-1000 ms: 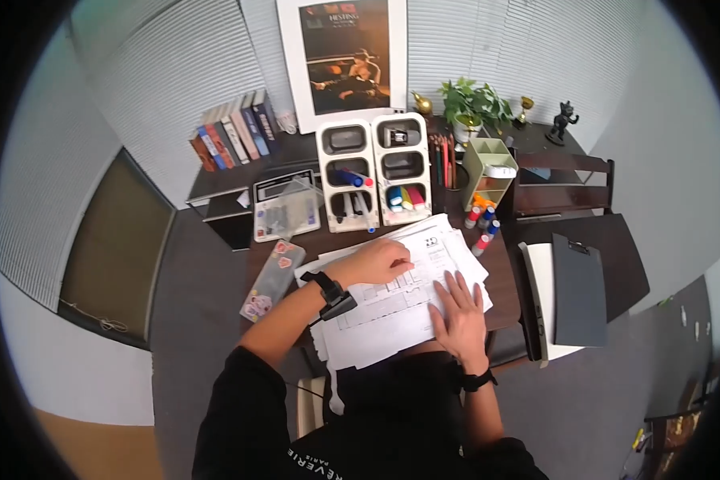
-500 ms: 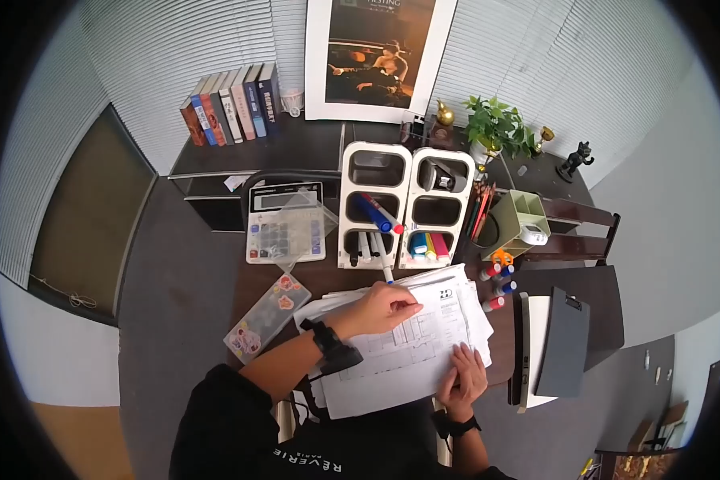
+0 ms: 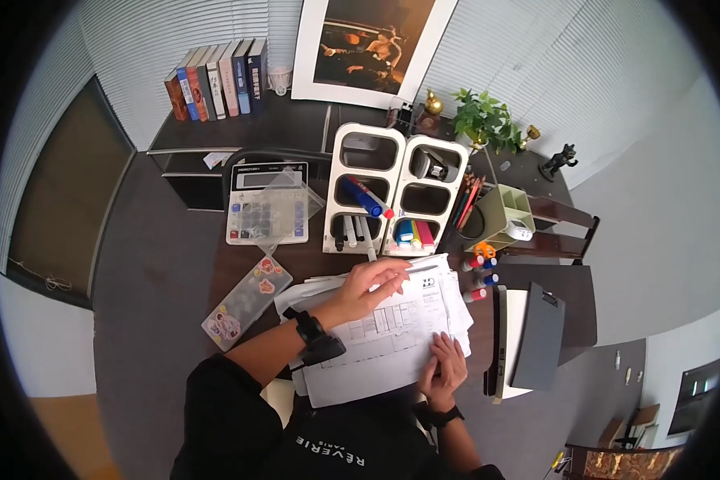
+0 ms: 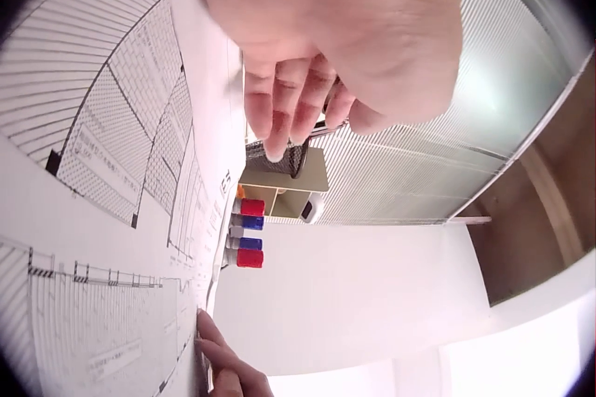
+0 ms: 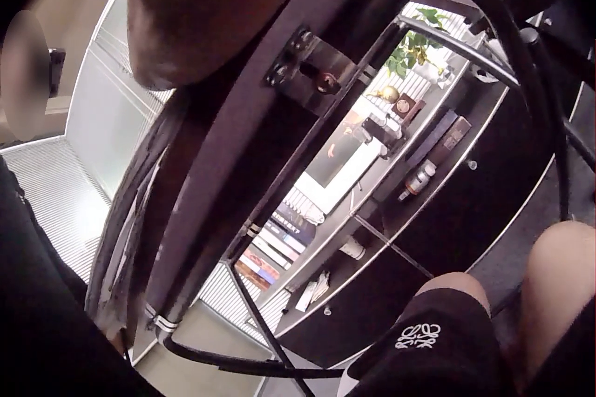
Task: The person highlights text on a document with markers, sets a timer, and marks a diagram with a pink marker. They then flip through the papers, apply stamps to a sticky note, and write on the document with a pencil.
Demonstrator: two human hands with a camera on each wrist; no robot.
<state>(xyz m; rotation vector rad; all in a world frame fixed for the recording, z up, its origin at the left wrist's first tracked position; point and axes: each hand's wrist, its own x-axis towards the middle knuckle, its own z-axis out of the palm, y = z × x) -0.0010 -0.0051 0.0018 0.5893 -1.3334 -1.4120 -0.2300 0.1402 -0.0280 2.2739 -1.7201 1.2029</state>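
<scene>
A stack of printed sheets (image 3: pixel 352 360) with line drawings lies along the desk's front edge. My left hand (image 3: pixel 372 286) is over the top part of the stack, its fingers fairly straight and pointing right. In the left wrist view the left hand (image 4: pixel 335 34) shows its palm side, with no thing held in it, beside the drawn sheet (image 4: pixel 84 201). Fingers of my right hand (image 3: pixel 444 372) rest on the stack's right edge, relaxed; the left wrist view shows those fingers (image 4: pixel 228 360) at the paper's edge. In the right wrist view the desk's underside fills much of the picture.
Behind the stack stands a white organizer (image 3: pixel 336 160) with markers and pens. A calculator (image 3: pixel 252 216) and a stickered pencil case (image 3: pixel 252 300) lie left. To the right are several red and blue markers (image 3: pixel 478 282), a green holder (image 3: pixel 500 216) and a dark clipboard (image 3: pixel 540 340).
My right hand has slid from lying spread on the sheets toward their right edge. The left hand has shifted slightly and its fingers have straightened. The head view has also moved.
</scene>
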